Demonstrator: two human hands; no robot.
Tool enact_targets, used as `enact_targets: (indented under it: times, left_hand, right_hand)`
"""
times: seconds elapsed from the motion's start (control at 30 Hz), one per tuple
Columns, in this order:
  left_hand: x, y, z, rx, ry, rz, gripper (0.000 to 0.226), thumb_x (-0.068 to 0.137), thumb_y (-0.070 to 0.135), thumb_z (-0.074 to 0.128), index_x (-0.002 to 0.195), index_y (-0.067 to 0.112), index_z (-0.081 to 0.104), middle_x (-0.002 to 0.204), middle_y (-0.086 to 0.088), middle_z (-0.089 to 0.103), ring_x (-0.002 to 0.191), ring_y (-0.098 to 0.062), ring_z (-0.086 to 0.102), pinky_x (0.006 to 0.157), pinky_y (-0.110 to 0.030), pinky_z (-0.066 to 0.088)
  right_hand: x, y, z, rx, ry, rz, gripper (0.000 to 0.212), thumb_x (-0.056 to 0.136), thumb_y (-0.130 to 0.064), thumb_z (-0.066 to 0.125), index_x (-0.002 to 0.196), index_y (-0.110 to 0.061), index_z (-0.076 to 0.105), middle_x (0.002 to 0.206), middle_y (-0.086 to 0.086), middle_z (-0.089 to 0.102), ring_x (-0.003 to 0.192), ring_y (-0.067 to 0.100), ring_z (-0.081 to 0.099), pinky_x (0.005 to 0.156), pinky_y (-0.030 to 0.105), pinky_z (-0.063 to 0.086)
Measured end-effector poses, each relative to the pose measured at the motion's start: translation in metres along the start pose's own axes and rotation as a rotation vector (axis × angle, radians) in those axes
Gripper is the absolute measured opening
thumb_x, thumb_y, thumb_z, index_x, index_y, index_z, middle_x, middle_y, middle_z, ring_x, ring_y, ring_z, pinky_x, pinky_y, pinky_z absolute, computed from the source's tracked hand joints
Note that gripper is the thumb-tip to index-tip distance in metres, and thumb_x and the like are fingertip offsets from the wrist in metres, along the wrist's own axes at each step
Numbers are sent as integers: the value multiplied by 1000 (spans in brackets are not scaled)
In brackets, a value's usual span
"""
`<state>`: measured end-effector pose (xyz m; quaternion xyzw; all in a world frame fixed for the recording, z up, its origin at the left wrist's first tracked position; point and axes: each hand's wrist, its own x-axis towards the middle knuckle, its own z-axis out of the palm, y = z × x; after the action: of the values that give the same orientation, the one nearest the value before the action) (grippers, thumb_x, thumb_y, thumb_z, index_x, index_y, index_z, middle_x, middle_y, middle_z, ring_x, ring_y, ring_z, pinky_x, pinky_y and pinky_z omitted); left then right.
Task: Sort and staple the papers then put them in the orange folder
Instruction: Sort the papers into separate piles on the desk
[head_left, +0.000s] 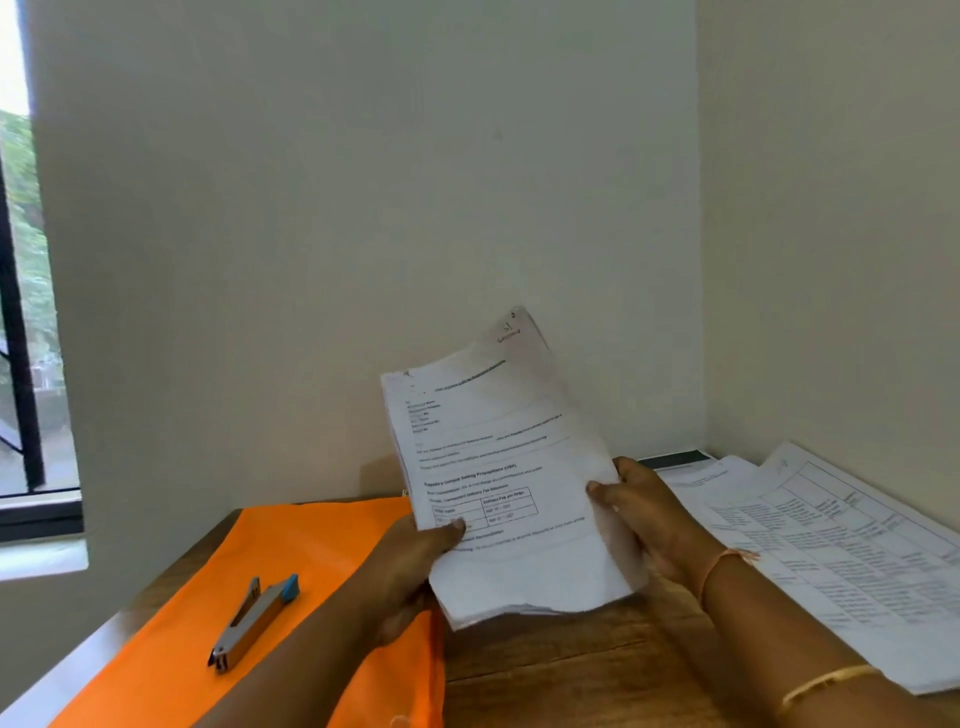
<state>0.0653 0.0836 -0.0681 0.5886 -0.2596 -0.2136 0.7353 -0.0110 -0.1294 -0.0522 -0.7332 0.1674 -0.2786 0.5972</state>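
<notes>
- left hand (410, 561) and right hand (644, 519) pinch the lower sides of a sheaf of papers (509, 493), thumbs on the printed face, tilted at frame centre.
- orange folder (311, 545) lies lower left, stapler (257, 616) on it; printed sheets (831, 545) lower right.
- likely still loose, the pages could slide apart if either pinch eases.

two hands: one left hand (415, 561) and one right hand (649, 514). one held stack of papers (498, 467), its sheets too close together to count. one orange folder (291, 540). one stapler (254, 618). at least two printed sheets (831, 545) spread on the one table (571, 665). two wrist bands: one thread (727, 561) and one gold bangle (831, 680). one window (26, 312).
</notes>
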Motion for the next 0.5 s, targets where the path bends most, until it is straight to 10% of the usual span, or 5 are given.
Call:
enact_targets:
  times: [0.17, 0.33, 0.5]
  left_hand:
    - [10, 0, -3, -113, 186, 155, 32, 94, 7, 52, 126, 12, 54, 116, -5, 65, 98, -20, 65, 71, -28, 58]
    - [15, -6, -6, -100, 298, 268, 39, 97, 10, 49, 135, 15, 47, 129, -5, 59, 111, -23, 59, 87, -35, 51]
    - [14, -12, 8, -45, 283, 291, 39, 94, 8, 53, 133, 15, 49, 125, -4, 61, 111, -22, 60, 95, -44, 49]
  right_hand:
    - [1, 0, 6, -70, 53, 35, 52, 95, -38, 51, 137, -14, 33, 126, 7, 49, 108, 24, 51, 88, 35, 44]
    - [-18, -5, 29, 201, -317, 343, 60, 85, -62, 49, 122, -14, 56, 99, 11, 62, 80, 22, 59, 68, 33, 47]
    - [-26, -11, 50, 274, -404, 267, 22, 94, -21, 54, 113, -10, 57, 102, 12, 65, 86, 24, 61, 70, 34, 51]
